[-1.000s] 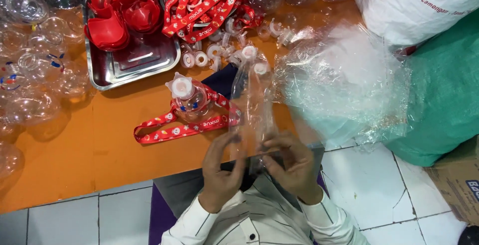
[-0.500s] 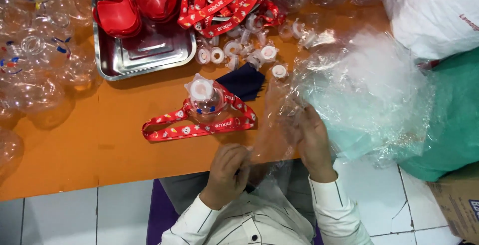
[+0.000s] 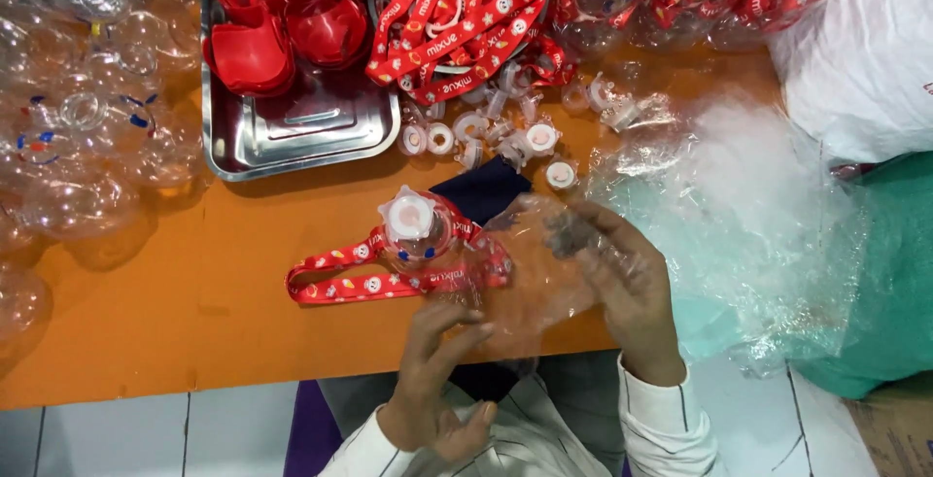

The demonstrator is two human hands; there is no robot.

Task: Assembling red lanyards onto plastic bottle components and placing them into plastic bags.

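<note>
our right hand (image 3: 622,288) sits at the near edge of the orange tabletop (image 3: 185,312), fingers spread and loosely curled inside or behind a thin clear plastic bag (image 3: 530,273), so we see the fingers through the film; the hand has hold of that bag. our left hand (image 3: 437,380) is lower, just off the table edge, fingers half open and pointing up at the bag's lower edge; whether it pinches the film we cannot tell. just left of the bag stands a small clear round bottle with a white cap (image 3: 413,229), and a red printed lanyard strap (image 3: 379,278) lies looped round it on the table. behind the bottle is a dark blue cloth (image 3: 486,190). further back lie scattered small white caps (image 3: 486,132), a steel tray (image 3: 292,127) holding red plastic pieces (image 3: 282,25), and a heap of red lanyards (image 3: 457,6). clear empty bottles (image 3: 78,118) crowd the left. to the right a pile of crinkled clear bags (image 3: 739,205) rests against a green sack (image 3: 884,273).
</note>
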